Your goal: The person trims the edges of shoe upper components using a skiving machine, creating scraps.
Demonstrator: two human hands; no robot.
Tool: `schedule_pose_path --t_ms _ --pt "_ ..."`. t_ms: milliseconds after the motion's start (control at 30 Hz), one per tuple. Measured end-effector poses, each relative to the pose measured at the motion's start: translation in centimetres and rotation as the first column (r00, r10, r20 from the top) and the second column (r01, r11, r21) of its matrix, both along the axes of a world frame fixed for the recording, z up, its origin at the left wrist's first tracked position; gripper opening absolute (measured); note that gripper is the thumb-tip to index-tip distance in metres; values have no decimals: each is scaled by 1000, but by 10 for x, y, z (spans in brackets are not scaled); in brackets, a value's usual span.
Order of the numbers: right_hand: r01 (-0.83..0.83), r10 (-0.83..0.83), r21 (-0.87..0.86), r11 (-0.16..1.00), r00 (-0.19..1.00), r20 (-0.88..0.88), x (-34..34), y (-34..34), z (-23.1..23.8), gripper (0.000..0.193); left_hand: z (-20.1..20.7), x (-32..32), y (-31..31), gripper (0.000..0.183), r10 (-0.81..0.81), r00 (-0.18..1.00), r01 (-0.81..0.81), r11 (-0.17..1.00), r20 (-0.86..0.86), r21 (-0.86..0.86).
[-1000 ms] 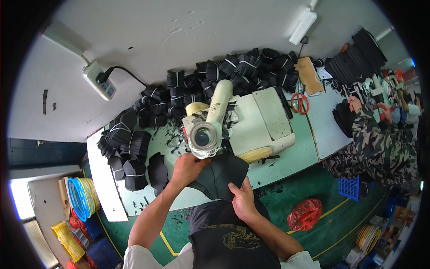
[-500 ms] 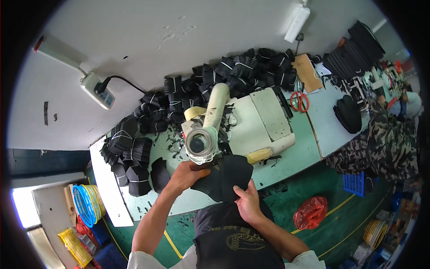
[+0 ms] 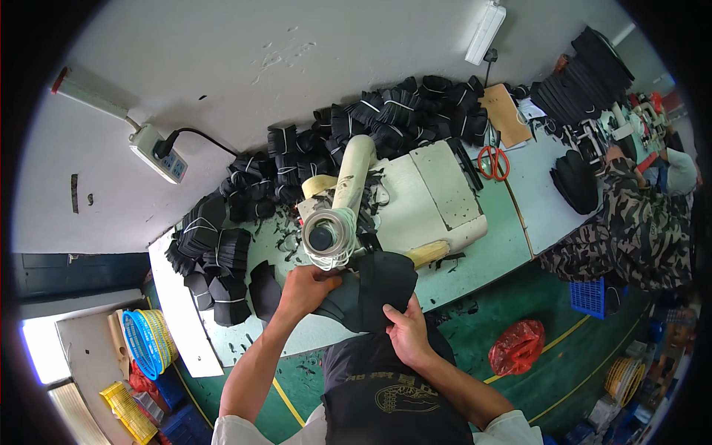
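Observation:
A black sheet-like piece [image 3: 387, 291] with a seam across it lies between my two hands, at the front of a cream-coloured machine [image 3: 443, 189] that looks like a sewing machine. My left hand [image 3: 305, 292] pinches its left side, thumb and fingers together, just below the round machine end wound with white cord [image 3: 331, 236]. At the lower right edge, my right hand [image 3: 408, 332] grips the piece with the thumb on top and the fingers beneath. Part of the piece reaches under the machine head, where its edge is hidden. Another black piece [image 3: 263, 291] lies left of my left hand.
Tied black bundles [image 3: 397, 111] are heaped along the wall, with more bundles [image 3: 226, 252] at the table's left end. Red-handled scissors [image 3: 493, 163] lie behind the machine's right side. Black scraps litter the table. A co-worker in a camouflage sleeve [image 3: 645, 222] works at the right.
The black piece has turned slightly at the machine, and more of its left part shows beside my left hand. Both hands keep their hold. The co-worker's arm at the right has shifted.

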State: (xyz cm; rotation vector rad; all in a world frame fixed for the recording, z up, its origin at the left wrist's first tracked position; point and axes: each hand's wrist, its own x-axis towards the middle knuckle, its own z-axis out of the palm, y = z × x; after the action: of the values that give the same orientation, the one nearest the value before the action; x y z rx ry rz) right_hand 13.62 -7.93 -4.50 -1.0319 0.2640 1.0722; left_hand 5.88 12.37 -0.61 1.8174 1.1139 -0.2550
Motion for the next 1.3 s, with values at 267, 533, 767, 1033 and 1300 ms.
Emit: schedule_pose_path --t_ms 267,533,767,1033,1300 --pt "-10 11 11 1000 999 -45 5 -4 3 48 -15 -9 1 39 155 979 -116 956 129 -268" --pt "14 -13 53 999 1000 -24 7 -3 9 48 -33 1 -1 31 17 999 -20 998 43 65" --pt "16 -13 62 998 999 -53 5 -13 1 47 -4 -3 -9 32 132 989 -118 978 72 -172" --pt "84 -76 135 987 995 -61 9 -10 5 46 -24 12 -18 27 205 978 -200 975 46 -96" --pt "-388 389 -23 921 921 39 -8 -30 3 53 2 -31 -110 52 189 950 -123 959 248 -256"
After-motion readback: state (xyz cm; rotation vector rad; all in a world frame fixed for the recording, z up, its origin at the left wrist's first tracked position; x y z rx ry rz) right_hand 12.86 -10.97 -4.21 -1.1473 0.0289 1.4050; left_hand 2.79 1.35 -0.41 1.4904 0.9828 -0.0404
